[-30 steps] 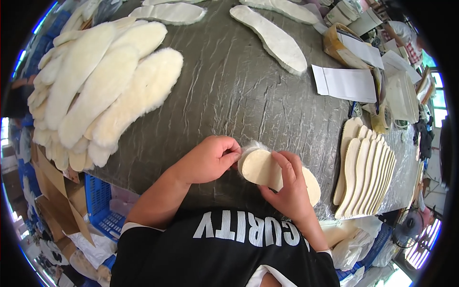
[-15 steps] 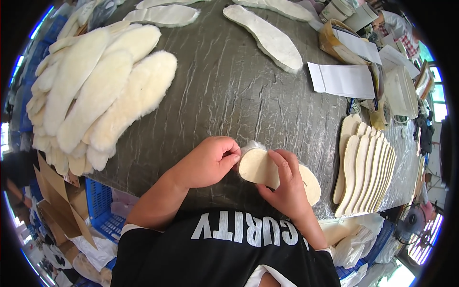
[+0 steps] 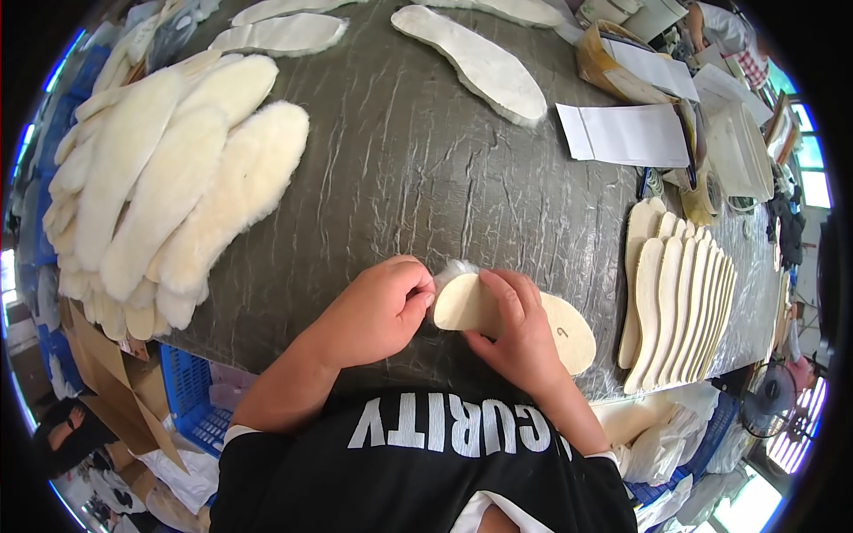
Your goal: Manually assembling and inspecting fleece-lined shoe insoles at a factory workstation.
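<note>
Right hand (image 3: 517,336) grips cream insole (image 3: 570,336) across its middle, thumb at near edge. Left hand (image 3: 384,307), fingertips together, is at its left end beside white fluff (image 3: 457,268); cannot tell whether it pinches any. Insole is over table's (image 3: 373,186) near side, between fleece pile (image 3: 173,178) and fanned insoles (image 3: 677,306).

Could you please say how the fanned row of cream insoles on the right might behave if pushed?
The row of cream insoles would probably spread rather than move as one, since the pieces overlap like shingles. Being flat, they seem unlikely to roll; the glossy table covering may let them slide.
</note>
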The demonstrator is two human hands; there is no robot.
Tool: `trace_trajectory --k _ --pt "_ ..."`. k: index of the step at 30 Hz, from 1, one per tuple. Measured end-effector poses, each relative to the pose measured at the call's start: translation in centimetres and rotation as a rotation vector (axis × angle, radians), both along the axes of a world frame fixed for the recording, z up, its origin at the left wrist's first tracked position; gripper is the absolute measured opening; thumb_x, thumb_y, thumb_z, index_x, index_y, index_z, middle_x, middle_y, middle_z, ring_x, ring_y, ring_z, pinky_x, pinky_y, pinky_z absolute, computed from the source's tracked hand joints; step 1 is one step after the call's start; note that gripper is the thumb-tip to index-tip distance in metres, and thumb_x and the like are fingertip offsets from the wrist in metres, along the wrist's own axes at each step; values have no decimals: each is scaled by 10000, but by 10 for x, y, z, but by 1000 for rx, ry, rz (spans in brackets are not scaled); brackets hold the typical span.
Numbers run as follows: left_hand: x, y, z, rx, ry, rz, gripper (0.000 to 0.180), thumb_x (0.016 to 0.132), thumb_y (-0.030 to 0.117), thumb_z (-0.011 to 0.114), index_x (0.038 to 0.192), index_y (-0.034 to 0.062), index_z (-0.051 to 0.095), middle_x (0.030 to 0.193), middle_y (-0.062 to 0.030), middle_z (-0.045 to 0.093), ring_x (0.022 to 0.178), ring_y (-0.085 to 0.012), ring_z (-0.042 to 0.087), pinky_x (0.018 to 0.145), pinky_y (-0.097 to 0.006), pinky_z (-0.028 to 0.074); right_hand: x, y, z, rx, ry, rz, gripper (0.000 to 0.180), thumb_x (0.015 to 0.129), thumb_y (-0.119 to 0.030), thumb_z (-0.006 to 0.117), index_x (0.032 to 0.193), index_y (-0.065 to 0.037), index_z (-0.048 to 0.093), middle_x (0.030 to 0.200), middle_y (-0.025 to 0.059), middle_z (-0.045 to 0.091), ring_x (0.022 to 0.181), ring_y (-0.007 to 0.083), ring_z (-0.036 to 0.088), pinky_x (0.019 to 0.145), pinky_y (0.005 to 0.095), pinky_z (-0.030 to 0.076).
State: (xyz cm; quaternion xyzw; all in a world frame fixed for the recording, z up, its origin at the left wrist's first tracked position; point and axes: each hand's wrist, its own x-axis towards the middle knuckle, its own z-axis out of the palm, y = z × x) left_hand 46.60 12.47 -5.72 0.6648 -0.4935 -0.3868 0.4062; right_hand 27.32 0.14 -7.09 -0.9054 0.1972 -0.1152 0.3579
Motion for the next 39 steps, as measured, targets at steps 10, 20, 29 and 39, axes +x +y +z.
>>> trace_trajectory --k 10,20,29,39 --pt "-3 -2 -1 181 599 163 54 919 36 609 924 -17 601 872 -46 629 790 -106 607 710 -253 510 -1 1 -6 43 -20 -59 760 617 -62 802 1302 -40 472 1233 179 525 1134 397 518 969 468 444" --pt "4 -3 -14 242 813 263 158 898 138 692 860 9 609 760 -29 629 598 -89 584 563 -226 485 -2 -9 8 -164 21 6 916 588 -110 872 1379 -69 413 1266 193 513 1135 388 538 967 436 461" --pt "4 -14 17 -307 632 339 189 827 58 739 970 18 622 997 -74 609 876 -153 578 771 -255 484 -2 -55 10 1036 160 250 907 696 -212 872 1433 -71 363 1052 89 622 1006 204 598 921 329 459" --pt "-11 -28 58 -417 -650 -277 438 628 203 825 1018 106 653 1077 -55 619 1158 -271 561 1023 -451 360 -7 -40 4 1749 117 349 950 708 -299 873 1449 -21 348 1124 88 611 1009 154 590 850 301 491"
